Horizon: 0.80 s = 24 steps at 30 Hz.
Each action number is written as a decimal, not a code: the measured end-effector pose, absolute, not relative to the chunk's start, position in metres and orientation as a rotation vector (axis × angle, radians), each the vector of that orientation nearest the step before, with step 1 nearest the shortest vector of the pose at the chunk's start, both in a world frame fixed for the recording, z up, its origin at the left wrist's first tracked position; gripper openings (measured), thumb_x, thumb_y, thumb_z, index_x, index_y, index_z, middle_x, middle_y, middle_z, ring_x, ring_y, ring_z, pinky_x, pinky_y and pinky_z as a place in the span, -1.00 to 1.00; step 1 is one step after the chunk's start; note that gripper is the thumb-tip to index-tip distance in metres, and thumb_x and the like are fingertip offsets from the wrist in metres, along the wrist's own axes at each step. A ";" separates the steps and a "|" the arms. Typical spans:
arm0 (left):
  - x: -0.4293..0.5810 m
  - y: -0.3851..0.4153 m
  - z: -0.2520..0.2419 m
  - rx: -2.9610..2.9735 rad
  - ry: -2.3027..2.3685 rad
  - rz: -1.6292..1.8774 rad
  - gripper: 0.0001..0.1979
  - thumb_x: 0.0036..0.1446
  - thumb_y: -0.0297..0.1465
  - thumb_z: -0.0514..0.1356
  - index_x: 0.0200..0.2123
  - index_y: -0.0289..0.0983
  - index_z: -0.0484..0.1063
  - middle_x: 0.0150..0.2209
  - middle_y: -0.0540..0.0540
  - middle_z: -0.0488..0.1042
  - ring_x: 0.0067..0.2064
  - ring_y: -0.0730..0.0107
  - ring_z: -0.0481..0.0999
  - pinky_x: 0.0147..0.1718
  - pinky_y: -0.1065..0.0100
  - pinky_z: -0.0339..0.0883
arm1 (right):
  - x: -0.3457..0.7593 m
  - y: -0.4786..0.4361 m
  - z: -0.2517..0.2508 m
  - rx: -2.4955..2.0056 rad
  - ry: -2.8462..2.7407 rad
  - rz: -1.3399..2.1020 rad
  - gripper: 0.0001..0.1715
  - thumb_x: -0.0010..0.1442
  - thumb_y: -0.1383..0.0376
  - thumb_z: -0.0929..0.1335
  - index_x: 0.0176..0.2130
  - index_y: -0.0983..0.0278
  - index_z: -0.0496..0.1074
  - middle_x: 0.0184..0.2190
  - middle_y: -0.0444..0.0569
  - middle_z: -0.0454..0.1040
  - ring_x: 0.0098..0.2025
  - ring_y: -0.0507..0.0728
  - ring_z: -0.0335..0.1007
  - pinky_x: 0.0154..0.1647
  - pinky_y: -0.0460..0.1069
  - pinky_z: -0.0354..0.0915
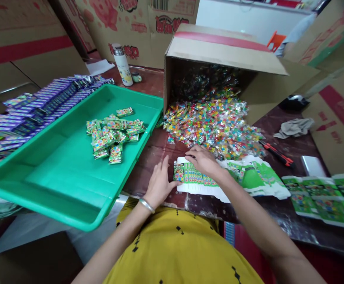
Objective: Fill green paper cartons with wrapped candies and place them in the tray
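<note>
My left hand (159, 183) has its fingers stretched out, the thumb touching the left end of a row of small green candy boxes (194, 175). That row lies on an unfolded green-and-white printed carton (250, 175), flat on the table. Over the row's top edge, my right hand (204, 161) is closed with bent fingers; a small dark bit shows at its fingertips, too little to name. Just beyond this hand spreads a heap of clear-wrapped colourful candies (210, 122), spilling from a cardboard box (219, 45) on its side.
A green tray (56, 161) on the left holds a pile of small boxes (113, 134). Purple striped packs (50, 98) are stacked behind it. A flask (123, 65) stands at the back. Rightward lie a red-black cutter (278, 154), a cloth (294, 127) and printed cartons (322, 197).
</note>
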<state>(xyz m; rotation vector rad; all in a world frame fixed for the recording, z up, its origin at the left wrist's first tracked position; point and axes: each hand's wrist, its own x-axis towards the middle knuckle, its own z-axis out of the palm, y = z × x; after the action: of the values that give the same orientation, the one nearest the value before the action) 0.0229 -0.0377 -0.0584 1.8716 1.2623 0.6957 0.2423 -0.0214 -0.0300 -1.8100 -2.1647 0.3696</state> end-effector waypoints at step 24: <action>0.020 -0.047 -0.012 0.692 0.434 0.667 -0.60 0.18 -0.31 0.28 0.08 -0.26 0.42 -0.16 -0.17 0.58 -0.21 0.28 0.60 -0.12 0.28 0.39 | 0.209 -0.076 0.032 -1.357 -1.724 0.576 -0.61 0.26 0.24 0.37 0.09 0.14 0.45 -0.18 -0.01 0.42 -0.19 0.11 0.39 -0.23 0.00 0.35</action>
<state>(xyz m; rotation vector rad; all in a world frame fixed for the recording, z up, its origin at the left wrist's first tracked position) 0.0201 -0.0475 -0.0117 0.6920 0.4340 0.6669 0.2091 -0.0765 0.0319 -1.3568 -1.7243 0.5762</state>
